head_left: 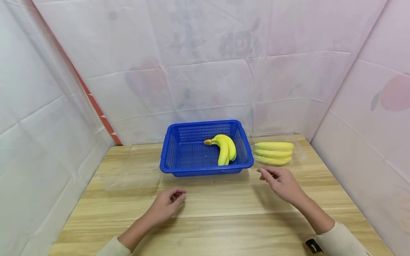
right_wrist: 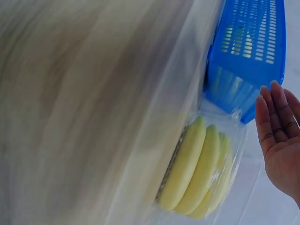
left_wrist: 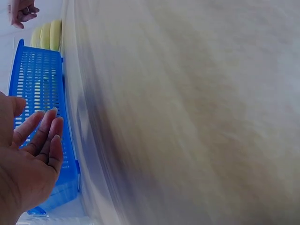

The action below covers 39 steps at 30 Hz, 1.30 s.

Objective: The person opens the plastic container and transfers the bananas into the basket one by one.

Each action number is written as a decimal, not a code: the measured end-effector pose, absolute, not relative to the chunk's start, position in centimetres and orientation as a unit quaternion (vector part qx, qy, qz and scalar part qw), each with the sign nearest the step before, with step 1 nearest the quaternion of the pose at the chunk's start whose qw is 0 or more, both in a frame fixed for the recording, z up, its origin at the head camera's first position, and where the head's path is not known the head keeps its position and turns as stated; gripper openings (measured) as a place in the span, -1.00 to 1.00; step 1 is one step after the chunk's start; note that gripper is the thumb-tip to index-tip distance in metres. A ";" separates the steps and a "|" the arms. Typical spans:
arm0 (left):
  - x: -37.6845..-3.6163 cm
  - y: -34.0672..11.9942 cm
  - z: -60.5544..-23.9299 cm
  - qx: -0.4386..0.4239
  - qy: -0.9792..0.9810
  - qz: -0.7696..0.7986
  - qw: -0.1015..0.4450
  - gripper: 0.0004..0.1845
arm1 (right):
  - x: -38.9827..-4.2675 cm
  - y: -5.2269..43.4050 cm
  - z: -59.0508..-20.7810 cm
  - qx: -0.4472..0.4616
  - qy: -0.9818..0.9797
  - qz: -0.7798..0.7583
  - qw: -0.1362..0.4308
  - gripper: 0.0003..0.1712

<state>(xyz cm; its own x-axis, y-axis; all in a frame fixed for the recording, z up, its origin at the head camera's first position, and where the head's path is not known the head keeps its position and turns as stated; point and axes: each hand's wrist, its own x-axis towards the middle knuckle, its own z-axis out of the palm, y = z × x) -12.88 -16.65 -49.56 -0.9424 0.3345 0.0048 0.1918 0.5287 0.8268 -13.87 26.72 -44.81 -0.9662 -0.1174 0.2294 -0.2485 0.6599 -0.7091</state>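
A blue plastic basket [head_left: 192,156] stands at the back middle of the table, with a bunch of bananas [head_left: 223,149] lying in its right half. My left hand [head_left: 164,206] hovers in front of the basket's left part, fingers loosely bent and holding nothing. To the basket's front right is my right hand [head_left: 282,183], also without anything in it. Just beyond that hand, several yellow bananas [head_left: 273,145] lie side by side in a clear plastic box [head_left: 299,147]. In the right wrist view the fingers [right_wrist: 276,110] are nearly straight beside the basket's corner.
Another transparent plastic box [head_left: 128,177] sits on the table left of the basket. The wooden table [head_left: 211,227] extends toward the person. White printed sheets [head_left: 205,81] hang behind and along both sides, with a red strip [head_left: 93,103] at the left corner.
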 end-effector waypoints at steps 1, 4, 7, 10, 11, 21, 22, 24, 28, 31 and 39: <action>-13.0 -16.5 -49.6 0.156 0.870 0.462 0.077 -0.73 | -13.9 26.9 -44.9 0.099 -0.910 0.393 0.089 -0.69; -13.1 -16.3 -49.5 0.167 0.865 0.466 0.077 -0.73 | -14.1 27.6 -45.1 0.097 -0.915 0.373 0.117 -0.70; -13.2 -16.0 -49.5 0.169 0.865 0.466 0.076 -0.73 | -14.5 28.3 -45.2 0.093 -0.918 0.356 0.147 -0.72; -13.3 -15.7 -49.5 0.168 0.867 0.464 0.073 -0.73 | -15.0 29.2 -45.0 0.078 -0.919 0.346 0.169 -0.71; -13.3 -15.6 -49.5 0.169 0.867 0.464 0.072 -0.73 | -15.3 29.6 -44.9 0.072 -0.920 0.343 0.174 -0.70; -13.9 -15.2 -48.9 0.188 0.879 0.433 0.066 -0.73 | -19.3 33.7 -44.6 0.033 -0.925 0.328 0.188 -0.33; -14.0 -15.2 -48.9 0.189 0.880 0.432 0.064 -0.74 | -19.8 34.2 -44.6 0.025 -0.928 0.321 0.186 -0.29; -14.2 -15.3 -48.8 0.188 0.879 0.434 0.061 -0.75 | -20.8 34.9 -44.7 0.006 -0.935 0.307 0.180 -0.23; -14.4 -15.5 -49.2 0.195 0.877 0.436 0.056 -0.76 | -22.6 36.1 -45.0 -0.032 -0.944 0.293 0.152 -0.13; -14.4 -15.3 -49.4 0.200 0.876 0.434 0.062 -0.76 | -23.3 36.7 -45.2 -0.050 -0.946 0.293 0.128 -0.09; -14.9 -13.5 -49.5 0.198 0.872 0.441 0.076 -0.76 | -23.7 37.1 -45.4 -0.061 -0.941 0.322 0.079 -0.06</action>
